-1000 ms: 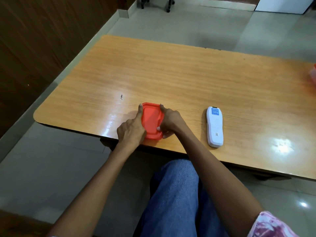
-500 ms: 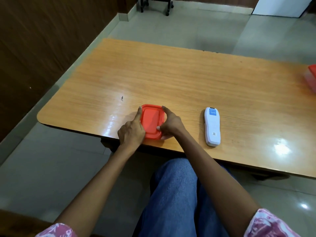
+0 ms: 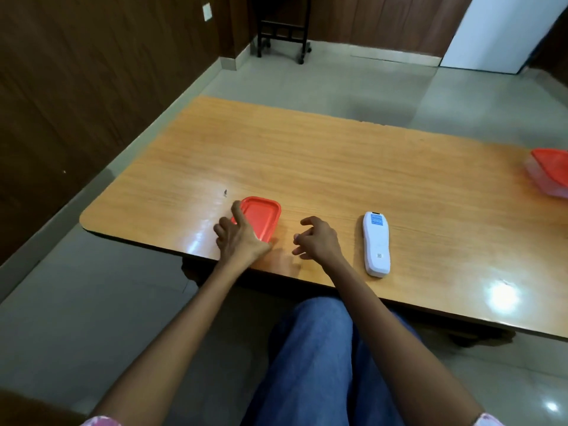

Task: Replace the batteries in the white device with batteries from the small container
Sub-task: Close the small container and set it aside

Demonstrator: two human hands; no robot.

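While nothing on the wooden table [image 3: 338,167] showed any real progress, the job looked barely begun. Table was long, with its near edge at the person's knees, mostly bare. Far right edge held a second lidded tub [image 3: 550,176], red lid over a clear body, cut off by the frame, well apart from everything else.

Next down, the white device [image 3: 376,243] lay flat near the front edge, right of both hands, untouched, blue label at its far end. Battery cover looked shut, though which face was up I could not tell. No batteries were visible anywhere.

Small container [image 3: 260,217] sat left of the device, red lid seemingly on, contents hidden.

Left hand [image 3: 239,238] rested at the container's near-left corner, thumb laid on the lid rim, other fingers loosely spread, not clamped around anything. Right hand [image 3: 318,239] hovered between container and device, touching neither, fingers curled halfway and empty.

Judgement: everything remained to do, that is open the container, take batteries out, open the device, swap old cells for new, close it up. The hands' positions gave no clear hint which came first.
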